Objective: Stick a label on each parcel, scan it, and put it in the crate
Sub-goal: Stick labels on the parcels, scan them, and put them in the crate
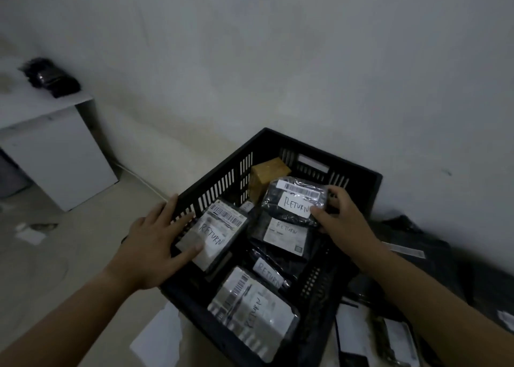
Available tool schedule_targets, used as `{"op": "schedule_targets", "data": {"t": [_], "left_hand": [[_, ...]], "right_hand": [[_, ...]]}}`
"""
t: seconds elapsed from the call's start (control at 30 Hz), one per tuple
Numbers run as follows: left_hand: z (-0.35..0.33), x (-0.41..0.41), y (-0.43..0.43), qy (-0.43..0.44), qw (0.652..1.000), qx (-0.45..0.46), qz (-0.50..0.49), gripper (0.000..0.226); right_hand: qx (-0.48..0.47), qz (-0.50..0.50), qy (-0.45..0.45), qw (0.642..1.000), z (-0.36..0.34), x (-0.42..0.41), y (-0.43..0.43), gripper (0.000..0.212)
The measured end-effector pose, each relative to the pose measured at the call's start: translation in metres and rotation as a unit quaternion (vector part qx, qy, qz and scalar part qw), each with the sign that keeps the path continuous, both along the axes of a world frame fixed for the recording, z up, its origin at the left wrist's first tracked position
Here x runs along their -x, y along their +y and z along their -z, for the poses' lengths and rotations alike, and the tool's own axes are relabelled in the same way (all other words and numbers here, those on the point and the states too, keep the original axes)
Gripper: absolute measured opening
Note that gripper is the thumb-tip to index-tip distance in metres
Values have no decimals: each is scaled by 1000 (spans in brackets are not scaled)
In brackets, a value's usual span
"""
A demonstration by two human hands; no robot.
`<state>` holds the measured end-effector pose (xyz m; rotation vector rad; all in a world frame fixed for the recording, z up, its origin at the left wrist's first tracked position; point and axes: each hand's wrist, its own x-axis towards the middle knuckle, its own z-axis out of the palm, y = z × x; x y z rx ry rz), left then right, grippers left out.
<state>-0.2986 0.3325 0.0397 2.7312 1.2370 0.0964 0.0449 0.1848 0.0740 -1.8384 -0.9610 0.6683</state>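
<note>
Your right hand (342, 213) grips a black parcel (281, 200), its white label (295, 206) handwritten "RETURN" below a barcode (301, 190), over the black crate (358, 169). Your left hand (155, 238) rests flat, fingers straight, on a grey parcel (222, 227) also marked "RETURN" inside it.

This is a bare stockroom or parcel-sorting corner. A black slatted crate (222, 183) stands on the pale floor (83, 255) by a plain white wall (278, 61). It is filled with wrapped parcels (222, 233) bearing barcode labels (226, 216) and handwritten "RETURN", and more black bags (417, 244) lie heaped beside it. A plain white cabinet (55, 150) stands at the left, with paper scraps (29, 234) on the floor near it.
</note>
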Motion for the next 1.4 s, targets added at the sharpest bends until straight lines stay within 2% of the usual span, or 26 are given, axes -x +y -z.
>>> {"op": "schedule_targets", "data": {"t": [0.13, 0.27, 0.37, 0.47, 0.57, 0.63, 0.7, 0.73, 0.77, 0.83, 1.0, 1.07, 1.2, 1.27, 1.4], "left_hand": [[7, 0, 3, -13, 1000, -2, 23, 84], [8, -1, 3, -6, 999, -18, 30, 84], [8, 0, 4, 1, 999, -28, 36, 83], [9, -1, 5, -2, 999, -32, 42, 81], [11, -1, 6, -3, 998, -36, 41, 81], [12, -1, 6, -4, 998, -41, 40, 80], [12, -1, 6, -6, 998, -39, 44, 80], [13, -1, 6, -8, 998, -38, 44, 80], [14, 0, 7, -8, 998, -37, 43, 80], [14, 0, 8, -7, 998, -40, 44, 81], [13, -1, 7, -11, 998, -37, 52, 81], [12, 0, 7, -9, 998, -37, 56, 81], [12, 1, 7, -11, 997, -37, 63, 79], [12, 1, 7, -12, 997, -39, 64, 79], [13, 1, 8, -10, 997, -42, 64, 78]], "right_hand": [[26, -20, -15, 999, 34, -11, 66, 45], [20, -77, -167, 983, 66, -17, 114, 49], [-41, -157, -230, 960, 72, -13, 143, 53], [-62, -218, -327, 917, 76, -8, 169, 57], [-28, -250, -417, 874, 78, -11, 191, 59], [-23, -315, -475, 822, 79, -12, 198, 59], [-15, -383, -501, 776, 83, -8, 198, 63], [-8, -401, -498, 769, 90, -4, 196, 65], [-4, -402, -483, 778, 94, 2, 193, 67], [-2, -366, -429, 826, 101, 13, 195, 64], [-61, -284, -293, 911, 109, 21, 205, 38], [-59, -277, -286, 915, 113, 16, 204, 37], [39, -277, -337, 899, 120, 8, 198, 63], [85, -302, -320, 894, 122, 8, 195, 72], [80, -285, -313, 903, 116, 10, 182, 76]]}}
